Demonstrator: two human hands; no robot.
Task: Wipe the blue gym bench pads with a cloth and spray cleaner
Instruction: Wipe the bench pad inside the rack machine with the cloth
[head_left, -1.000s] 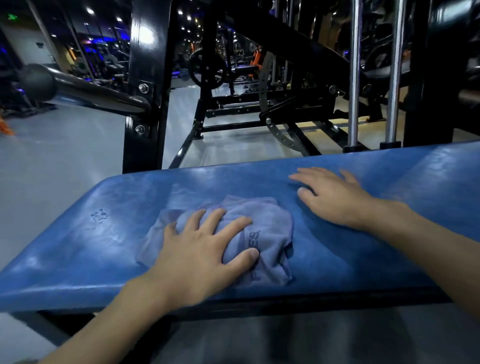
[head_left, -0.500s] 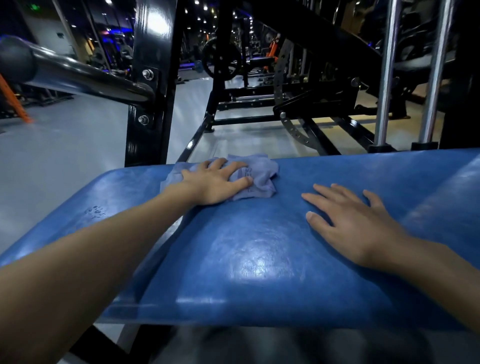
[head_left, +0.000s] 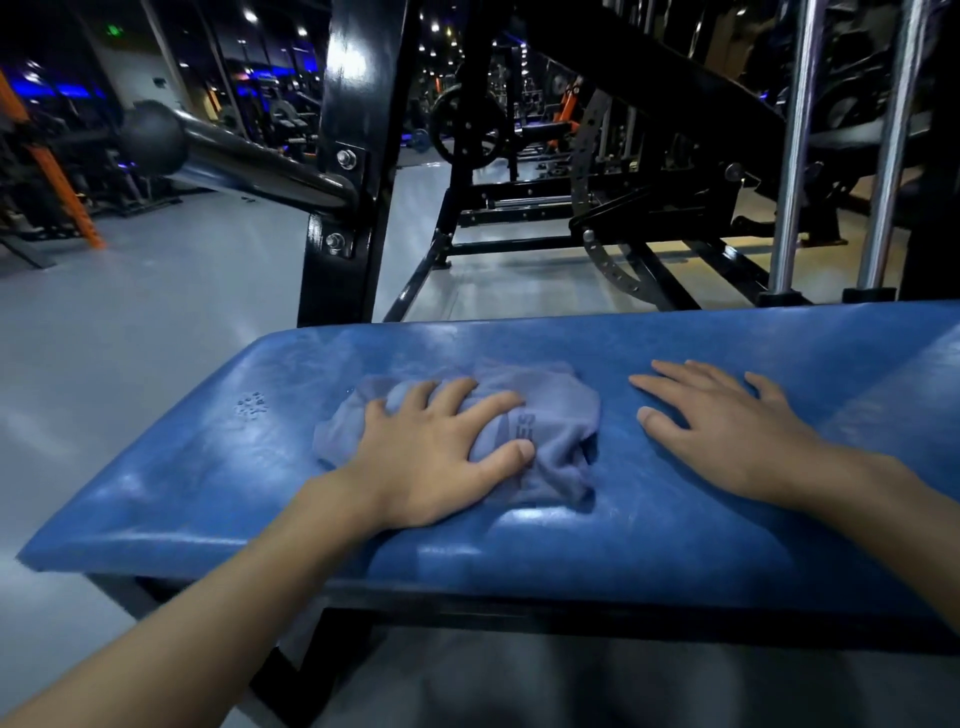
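L hand (head_left: 434, 457) lies flat w/ fingers spread, pressing the crumpled blue-grey cloth (head_left: 545, 431) onto the blue bench pad (head_left: 197, 467), approx mid-pad. R hand (head_left: 727, 431) rests flat on the pad just right of the cloth, fingers straight, holding nothing, not touching it. Black rack upright (head_left: 358, 156) stands behind the pad's far-left corner.

Cloth (head_left: 550, 415) on bench pad (head_left: 208, 467)

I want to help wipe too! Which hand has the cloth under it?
The left hand: it presses the grey-blue cloth onto the blue bench pad. The right hand lies flat on bare pad.
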